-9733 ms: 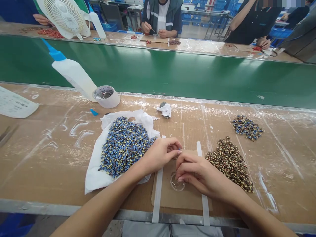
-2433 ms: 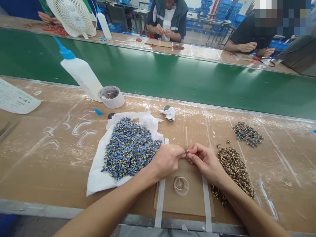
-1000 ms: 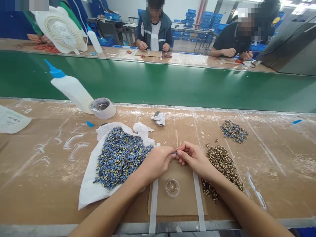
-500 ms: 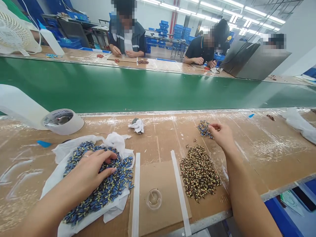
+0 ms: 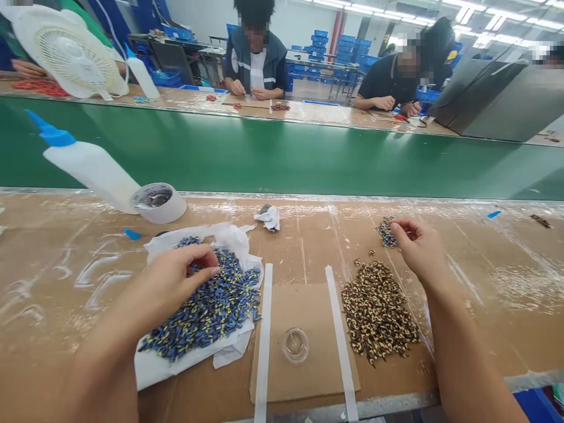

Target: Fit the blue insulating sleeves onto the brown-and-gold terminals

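Observation:
My left hand (image 5: 174,281) rests on a heap of small blue and yellow parts (image 5: 207,308) lying on a white cloth (image 5: 154,367), its fingers pinched together at the pile's top. My right hand (image 5: 418,247) reaches over a small far pile of blue parts (image 5: 385,232), fingers curled and touching it; whether anything is in them is hidden. A larger heap of brown and yellow parts (image 5: 379,314) lies between that pile and a taped-down cardboard sheet (image 5: 304,376). A small clear round dish (image 5: 295,345) sits on the cardboard.
A white squeeze bottle (image 5: 88,167) with a blue tip leans on a tape roll (image 5: 158,202) at the back left. A crumpled white rag (image 5: 269,217) lies mid-table. Behind runs a green conveyor belt (image 5: 282,155); people work across it beside a white fan (image 5: 70,53).
One second ago both hands met over the cardboard, pinching a small part. They have since parted: the left went to the blue heap, the right to the small far pile.

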Tool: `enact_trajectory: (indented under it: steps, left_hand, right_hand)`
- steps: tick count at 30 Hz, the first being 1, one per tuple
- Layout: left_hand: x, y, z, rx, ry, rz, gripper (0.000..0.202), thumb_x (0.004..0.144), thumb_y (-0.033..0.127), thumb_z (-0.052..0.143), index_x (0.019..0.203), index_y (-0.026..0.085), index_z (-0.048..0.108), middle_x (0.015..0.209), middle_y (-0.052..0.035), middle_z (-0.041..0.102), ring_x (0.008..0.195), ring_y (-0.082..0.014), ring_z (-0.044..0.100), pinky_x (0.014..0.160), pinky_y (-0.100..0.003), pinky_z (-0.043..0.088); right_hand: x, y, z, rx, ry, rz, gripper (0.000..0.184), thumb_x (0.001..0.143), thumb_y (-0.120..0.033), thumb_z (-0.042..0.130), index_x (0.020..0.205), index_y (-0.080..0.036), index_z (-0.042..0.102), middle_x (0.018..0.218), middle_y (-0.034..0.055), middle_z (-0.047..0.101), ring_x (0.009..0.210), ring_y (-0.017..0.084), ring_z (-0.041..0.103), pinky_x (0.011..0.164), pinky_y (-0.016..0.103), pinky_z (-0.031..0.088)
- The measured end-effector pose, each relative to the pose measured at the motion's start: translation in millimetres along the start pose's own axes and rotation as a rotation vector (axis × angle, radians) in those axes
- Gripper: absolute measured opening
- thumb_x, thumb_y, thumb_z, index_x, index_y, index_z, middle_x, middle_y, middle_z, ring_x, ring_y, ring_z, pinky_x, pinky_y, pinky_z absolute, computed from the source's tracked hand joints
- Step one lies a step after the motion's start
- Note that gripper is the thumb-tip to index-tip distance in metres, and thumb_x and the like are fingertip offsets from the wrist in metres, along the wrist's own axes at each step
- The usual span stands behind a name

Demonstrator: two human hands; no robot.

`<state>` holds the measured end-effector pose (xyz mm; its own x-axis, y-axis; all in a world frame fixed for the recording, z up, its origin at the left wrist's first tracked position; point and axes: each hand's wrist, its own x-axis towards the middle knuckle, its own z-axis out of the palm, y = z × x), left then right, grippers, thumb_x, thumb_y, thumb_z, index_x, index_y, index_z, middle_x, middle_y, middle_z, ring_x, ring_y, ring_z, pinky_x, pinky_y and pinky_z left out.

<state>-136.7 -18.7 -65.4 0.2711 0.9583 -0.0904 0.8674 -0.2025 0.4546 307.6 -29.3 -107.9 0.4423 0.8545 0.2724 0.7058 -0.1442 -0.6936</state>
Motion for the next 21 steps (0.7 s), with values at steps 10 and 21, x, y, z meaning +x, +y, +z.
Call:
enact_trajectory:
  steps: [10, 21]
  left_hand:
    - [-2.3, 48.3, 23.5, -0.889, -0.15, 0.035, 0.013, 0.086, 0.028, 0.057, 0.087, 0.016, 0.055, 0.077, -0.0009, 0.064, 0.071, -0.0103, 0.059, 0.064, -0.023, 0.047]
    - [5.0, 59.5, 53.1, -1.136, -0.344, 0.002, 0.019, 0.08, 0.028, 0.069, 0.087, 0.011, 0.063, 0.082, -0.0057, 0.068, 0.066, -0.0094, 0.059, 0.063, -0.022, 0.046]
  right_hand:
    - [-19.0, -9.7, 11.7, 0.045, -0.129, -0.045, 0.03, 0.082, -0.045, 0.058, 0.094, -0.02, 0.07, 0.078, 0.007, 0.069, 0.067, 0.021, 0.062, 0.061, 0.034, 0.046]
    - [-44.6, -50.0, 11.6, 0.208, -0.311, -0.087, 0.026, 0.087, -0.041, 0.057, 0.098, -0.02, 0.068, 0.08, 0.0045, 0.067, 0.069, 0.016, 0.06, 0.064, 0.031, 0.046]
